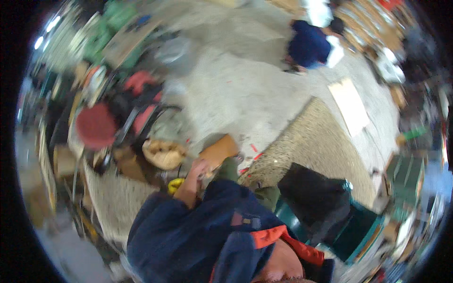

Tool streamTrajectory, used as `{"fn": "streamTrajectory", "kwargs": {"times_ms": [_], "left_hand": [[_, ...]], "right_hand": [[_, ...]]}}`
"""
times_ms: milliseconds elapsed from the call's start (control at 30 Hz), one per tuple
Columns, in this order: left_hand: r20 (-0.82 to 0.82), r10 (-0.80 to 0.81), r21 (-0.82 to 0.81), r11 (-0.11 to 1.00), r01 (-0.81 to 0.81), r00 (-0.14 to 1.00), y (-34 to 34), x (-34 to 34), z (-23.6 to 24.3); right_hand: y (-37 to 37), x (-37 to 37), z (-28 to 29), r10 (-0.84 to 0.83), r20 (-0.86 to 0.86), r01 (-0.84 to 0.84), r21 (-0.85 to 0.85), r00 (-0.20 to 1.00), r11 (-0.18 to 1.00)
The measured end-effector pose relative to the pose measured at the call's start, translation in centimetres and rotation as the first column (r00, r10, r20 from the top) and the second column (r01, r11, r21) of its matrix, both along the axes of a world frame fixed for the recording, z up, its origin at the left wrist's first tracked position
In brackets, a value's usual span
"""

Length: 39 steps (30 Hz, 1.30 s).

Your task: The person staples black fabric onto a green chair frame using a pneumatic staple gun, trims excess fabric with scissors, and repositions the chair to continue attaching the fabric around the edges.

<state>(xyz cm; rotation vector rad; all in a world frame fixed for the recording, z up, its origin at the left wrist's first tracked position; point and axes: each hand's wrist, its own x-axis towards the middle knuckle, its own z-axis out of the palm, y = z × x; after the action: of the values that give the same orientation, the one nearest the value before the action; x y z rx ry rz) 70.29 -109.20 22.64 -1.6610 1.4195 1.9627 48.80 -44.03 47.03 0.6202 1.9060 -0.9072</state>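
My left hand (200, 168) is at the near left edge of an orange-brown flat piece (220, 150), low in front of me. Its fingers are blurred, so whether it grips or only touches the piece is unclear. Beyond my dark blue sleeve the bare left forearm (188, 189) shows. Close by it lies a small yellow object (176, 185). My right hand is out of sight behind my body and jacket. The green-trousered knee (228, 170) is right beside the brown piece.
An open sack (164, 152) stands left of my hand, near a round red seat (96, 126). Red scraps (255, 148) lie by a beige carpet (315, 146). A black cloth (314, 200) drapes over a green case (361, 231). Another person (309, 45) crouches at the far right.
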Motion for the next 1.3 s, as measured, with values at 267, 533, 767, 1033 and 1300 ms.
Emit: {"fn": "streamTrajectory", "kwargs": {"times_ms": [267,533,767,1033,1300], "left_hand": [[0.067,-0.025,0.027,0.999,0.023,0.997,2.8,-5.4,4.4],[0.345,-0.351,0.059,0.934,0.353,0.870,8.6,-8.3,6.4],[0.251,-0.622,-0.120,0.740,0.662,0.742,7.6,-12.2,8.4],[0.499,-0.759,-0.363,0.254,0.897,0.417,4.7,-13.8,5.8],[0.069,-0.028,-0.194,0.980,0.041,0.997,-2.0,-5.0,7.3]], "right_hand": [[-3.5,3.9,-4.3,-0.057,-0.054,0.043,-0.235,0.997,0.971],[-7.9,-17.1,25.7,-0.256,-0.953,-0.461,-0.302,0.161,0.835],[-5.2,-19.6,38.0,-0.059,-0.780,-0.350,0.211,-0.624,0.913],[-5.2,-19.5,39.2,0.030,-0.751,-0.228,0.238,-0.659,0.944],[-18.8,-20.1,37.4,-0.308,-0.846,-0.557,-0.016,-0.435,0.830]]}}
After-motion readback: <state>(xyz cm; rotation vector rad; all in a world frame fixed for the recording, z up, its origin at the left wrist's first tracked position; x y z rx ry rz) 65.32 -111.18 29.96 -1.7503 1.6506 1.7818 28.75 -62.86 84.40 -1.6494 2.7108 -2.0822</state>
